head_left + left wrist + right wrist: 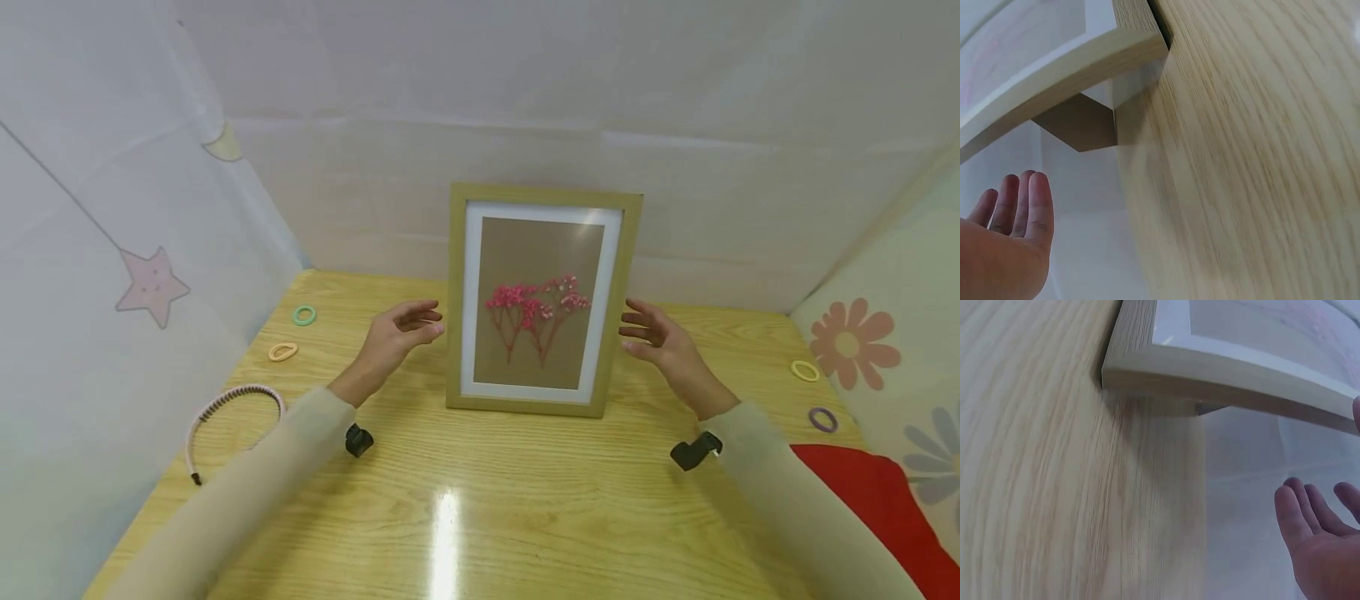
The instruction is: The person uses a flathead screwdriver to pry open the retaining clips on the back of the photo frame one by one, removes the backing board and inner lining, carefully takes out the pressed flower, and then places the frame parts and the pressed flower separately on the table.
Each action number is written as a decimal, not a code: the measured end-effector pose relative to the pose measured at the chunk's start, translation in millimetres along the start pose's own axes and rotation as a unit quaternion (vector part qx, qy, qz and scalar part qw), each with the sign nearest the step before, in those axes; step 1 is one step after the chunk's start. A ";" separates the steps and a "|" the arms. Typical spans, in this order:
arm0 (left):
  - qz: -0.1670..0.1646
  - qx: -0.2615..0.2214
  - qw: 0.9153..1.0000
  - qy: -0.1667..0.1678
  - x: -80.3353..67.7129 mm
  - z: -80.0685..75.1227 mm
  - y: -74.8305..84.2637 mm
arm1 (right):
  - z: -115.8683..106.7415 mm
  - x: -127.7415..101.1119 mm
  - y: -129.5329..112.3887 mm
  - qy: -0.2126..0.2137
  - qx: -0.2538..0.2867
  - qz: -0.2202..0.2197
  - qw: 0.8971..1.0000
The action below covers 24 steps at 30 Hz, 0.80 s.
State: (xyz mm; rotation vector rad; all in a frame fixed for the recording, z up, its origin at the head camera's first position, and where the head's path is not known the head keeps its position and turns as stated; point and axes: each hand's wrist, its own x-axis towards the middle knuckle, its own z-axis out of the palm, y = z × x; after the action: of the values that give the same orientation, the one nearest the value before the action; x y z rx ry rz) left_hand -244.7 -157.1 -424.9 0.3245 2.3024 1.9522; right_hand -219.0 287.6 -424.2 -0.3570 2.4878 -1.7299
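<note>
A wooden picture frame [525, 408] with a white mat and pink flowers [536, 308] inside stands upright toward the back of the table. In the left wrist view, its brown stand leg [1082, 122] props it from behind. My left hand [397, 337] is beside the frame's left edge, fingers loosely bent and holding nothing. On the other side my right hand [663, 346] faces the right edge with its fingers spread a little, empty too. Both wrist views show a gap between the fingers and the frame's side.
At the left of the table [480, 500] lie a green hair tie [304, 315], an orange hair tie [282, 352] and a headband [238, 390]. On the right are a yellow hair tie [805, 371], a purple hair tie [822, 419] and a red cloth [877, 500]. White cloth walls [360, 192] enclose the table.
</note>
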 end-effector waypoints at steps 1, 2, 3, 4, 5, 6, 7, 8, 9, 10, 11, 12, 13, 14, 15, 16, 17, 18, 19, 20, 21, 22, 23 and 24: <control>0.002 -0.004 1.000 0.002 1.2 2.1 -0.3 | 2.0 0.3 -1.0 -0.002 0.004 0.005 1.000; 0.004 -0.006 1.000 0.003 2.1 4.0 -0.6 | 4.0 0.9 -1.8 -0.003 0.011 0.008 1.000; 0.006 -0.010 1.000 0.005 3.2 5.9 -1.0 | 6.1 1.3 -3.2 -0.005 0.018 0.011 1.000; 0.006 -0.016 1.000 0.007 4.1 7.9 -1.1 | 8.1 1.7 -4.4 -0.005 0.024 0.014 1.000; 0.007 -0.021 1.000 0.010 4.8 9.7 -1.3 | 9.8 2.1 -5.3 -0.007 0.028 0.014 0.999; 0.008 -0.027 1.000 0.013 5.3 11.5 -1.3 | 11.6 2.5 -6.5 -0.006 0.034 0.015 0.999; 0.010 -0.033 0.999 0.016 5.7 13.3 -1.2 | 13.2 2.8 -7.6 -0.005 0.039 0.014 0.999; 0.012 -0.040 0.999 0.019 5.8 15.1 -0.7 | 14.7 3.1 -8.6 -0.003 0.043 0.013 0.999; 0.014 -0.048 0.998 0.023 5.9 16.9 -0.3 | 16.0 3.1 -9.9 0.001 0.045 0.014 0.999; 0.017 -0.054 0.998 0.026 5.8 18.5 0.5 | 16.8 3.3 -10.6 0.005 0.046 0.013 0.999; 0.019 -0.058 0.998 0.028 5.5 19.5 0.7 | 17.9 3.5 -11.6 0.010 0.043 0.012 0.999; 0.021 -0.061 0.998 0.029 5.2 20.4 0.9 | 18.8 3.9 -12.4 0.017 0.040 0.015 0.999; 0.022 -0.062 0.997 0.029 5.1 21.1 1.0 | 19.6 4.3 -13.0 0.025 0.028 0.016 0.999; 0.022 -0.061 0.997 0.029 4.9 21.6 1.2 | 20.1 4.7 -13.5 0.032 0.006 0.012 0.999; 0.022 -0.060 0.998 0.030 4.9 22.0 1.4 | 20.5 5.1 -14.1 0.039 -0.024 0.005 0.999; 0.020 -0.059 0.998 0.030 4.9 22.3 1.5 | 20.8 5.5 -14.6 0.046 -0.060 -0.005 0.997; 0.018 -0.057 0.998 0.032 5.0 22.5 1.6 | 21.3 5.9 -15.5 0.056 -0.105 -0.017 0.993; 0.017 -0.055 0.998 0.035 5.0 22.6 1.8 | 21.9 6.4 -16.3 0.065 -0.148 -0.030 0.986; 0.015 -0.052 0.998 0.038 5.1 22.7 2.2 | 22.5 7.0 -17.2 0.074 -0.192 -0.046 0.977; 0.013 -0.050 0.998 0.043 5.0 23.0 2.8 | 23.3 7.4 -18.3 0.084 -0.232 -0.061 0.967; 0.009 -0.048 0.998 0.049 4.8 23.2 3.7 | 24.3 7.7 -19.6 0.093 -0.263 -0.074 0.957; 0.005 -0.047 0.997 0.057 4.4 23.8 5.0 | 25.5 8.0 -21.1 0.101 -0.286 -0.086 0.949; 0.000 -0.046 0.997 0.066 4.0 25.4 6.1 | 26.3 7.8 -22.2 0.109 -0.303 -0.095 0.942; -0.007 -0.045 0.996 0.076 3.2 27.2 7.7 | 27.3 7.3 -23.5 0.115 -0.311 -0.102 0.938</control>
State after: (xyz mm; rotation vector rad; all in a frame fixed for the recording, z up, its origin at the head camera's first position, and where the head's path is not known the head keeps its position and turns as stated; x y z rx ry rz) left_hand -241.2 -129.1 -421.8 0.1559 2.2877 2.1346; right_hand -217.3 253.1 -411.5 -0.4912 3.2387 -1.0265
